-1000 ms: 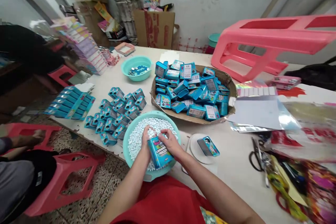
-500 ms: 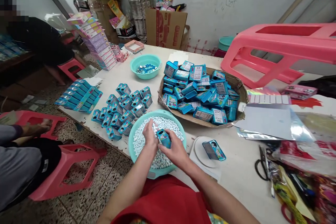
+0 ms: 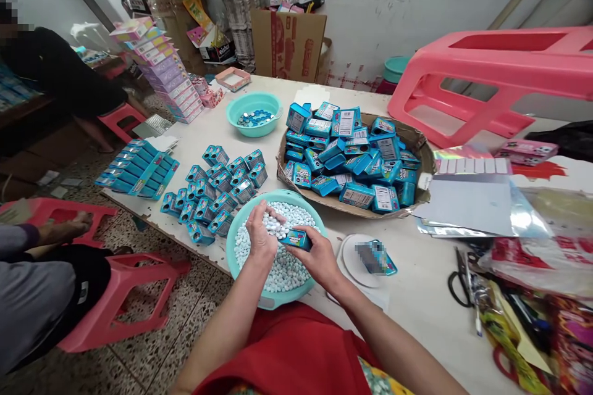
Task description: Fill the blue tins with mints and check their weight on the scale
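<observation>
A turquoise basin [image 3: 232, 265] full of small white candies [image 3: 287, 274] stands on the table in front of me. Over it, my left hand [image 3: 260, 237] is cupped around a handful of the candies. My right hand [image 3: 319, 256] grips a small blue candy tin [image 3: 297, 239], tilted on its side with its end against the candies in my left palm. To the right, another blue tin [image 3: 386, 262], partly blurred, lies on a round white scale [image 3: 354, 262]. Left of the basin, several blue tins [image 3: 222, 182] stand in a group, round openings showing on many.
Behind the basin, a cut-down cardboard box [image 3: 424, 188] is heaped with blue tins. A second turquoise basin [image 3: 254, 129] holds blue and silver discs. Flat blue cartons [image 3: 139, 170] lie left; scissors [image 3: 458, 284] lie right. Another person sits at left near a pink stool [image 3: 134, 296].
My right hand has tipped the tin from nearly upright onto its side, toward my left hand. My left hand has turned up and now shows a heap of candies in its palm.
</observation>
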`<move>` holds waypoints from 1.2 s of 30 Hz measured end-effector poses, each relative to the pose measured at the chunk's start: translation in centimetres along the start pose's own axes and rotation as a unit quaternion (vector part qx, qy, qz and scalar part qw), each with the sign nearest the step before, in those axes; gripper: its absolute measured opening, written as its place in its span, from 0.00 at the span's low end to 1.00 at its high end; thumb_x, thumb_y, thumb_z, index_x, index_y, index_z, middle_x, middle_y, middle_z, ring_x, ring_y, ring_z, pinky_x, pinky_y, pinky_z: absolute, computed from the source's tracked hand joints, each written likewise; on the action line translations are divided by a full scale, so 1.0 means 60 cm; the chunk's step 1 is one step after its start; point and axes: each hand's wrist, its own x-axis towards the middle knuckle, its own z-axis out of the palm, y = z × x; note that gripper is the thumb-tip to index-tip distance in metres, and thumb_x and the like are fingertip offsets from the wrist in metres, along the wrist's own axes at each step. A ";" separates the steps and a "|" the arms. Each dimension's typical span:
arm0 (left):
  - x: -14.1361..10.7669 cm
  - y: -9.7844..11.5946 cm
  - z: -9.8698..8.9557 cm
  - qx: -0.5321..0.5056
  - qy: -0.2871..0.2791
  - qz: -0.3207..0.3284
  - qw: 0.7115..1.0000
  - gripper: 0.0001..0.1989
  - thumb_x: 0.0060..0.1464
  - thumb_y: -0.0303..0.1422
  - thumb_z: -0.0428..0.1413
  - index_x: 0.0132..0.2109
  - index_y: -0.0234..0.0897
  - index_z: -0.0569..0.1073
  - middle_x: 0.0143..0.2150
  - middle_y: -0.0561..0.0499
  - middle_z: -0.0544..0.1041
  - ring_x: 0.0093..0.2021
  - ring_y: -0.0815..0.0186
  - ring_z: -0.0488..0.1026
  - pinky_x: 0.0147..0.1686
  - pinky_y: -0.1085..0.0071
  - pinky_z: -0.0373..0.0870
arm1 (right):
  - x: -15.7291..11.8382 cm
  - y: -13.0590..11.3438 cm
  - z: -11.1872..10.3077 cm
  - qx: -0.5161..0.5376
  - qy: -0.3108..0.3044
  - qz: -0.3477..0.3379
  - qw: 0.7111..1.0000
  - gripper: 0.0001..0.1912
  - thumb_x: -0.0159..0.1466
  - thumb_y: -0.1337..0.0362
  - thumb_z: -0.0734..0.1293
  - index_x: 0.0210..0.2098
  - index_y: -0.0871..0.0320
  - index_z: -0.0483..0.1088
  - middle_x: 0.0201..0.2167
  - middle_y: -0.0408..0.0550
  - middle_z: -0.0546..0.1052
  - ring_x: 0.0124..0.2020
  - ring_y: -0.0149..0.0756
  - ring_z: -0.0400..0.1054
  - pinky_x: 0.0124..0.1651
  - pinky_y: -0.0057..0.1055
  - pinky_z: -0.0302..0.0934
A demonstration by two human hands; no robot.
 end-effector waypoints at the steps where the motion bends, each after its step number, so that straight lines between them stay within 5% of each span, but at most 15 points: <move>1: 0.000 -0.002 -0.001 0.002 -0.009 0.009 1.000 0.16 0.47 0.44 0.57 0.27 0.36 0.64 0.17 0.58 0.63 0.20 0.69 0.69 0.27 0.72 0.66 | -0.001 0.000 0.001 -0.006 0.002 -0.004 1.000 0.17 0.54 0.62 0.70 0.44 0.53 0.69 0.42 0.46 0.75 0.45 0.43 0.69 0.48 0.38 0.61; 9: -0.005 0.000 0.004 0.038 -0.047 0.074 0.995 0.14 0.49 0.39 0.58 0.25 0.35 0.64 0.20 0.56 0.65 0.19 0.72 0.66 0.24 0.75 0.62 | 0.001 -0.008 0.004 -0.042 0.000 -0.028 0.999 0.16 0.54 0.65 0.69 0.42 0.52 0.68 0.40 0.45 0.75 0.43 0.43 0.69 0.45 0.36 0.60; 36: 0.001 -0.006 0.015 0.041 -0.065 0.091 0.993 0.10 0.51 0.38 0.57 0.30 0.35 0.70 0.18 0.56 0.64 0.21 0.71 0.65 0.31 0.73 0.67 | 0.028 0.003 0.000 0.009 0.009 -0.001 1.000 0.16 0.53 0.64 0.70 0.41 0.54 0.69 0.38 0.45 0.75 0.42 0.41 0.68 0.45 0.36 0.60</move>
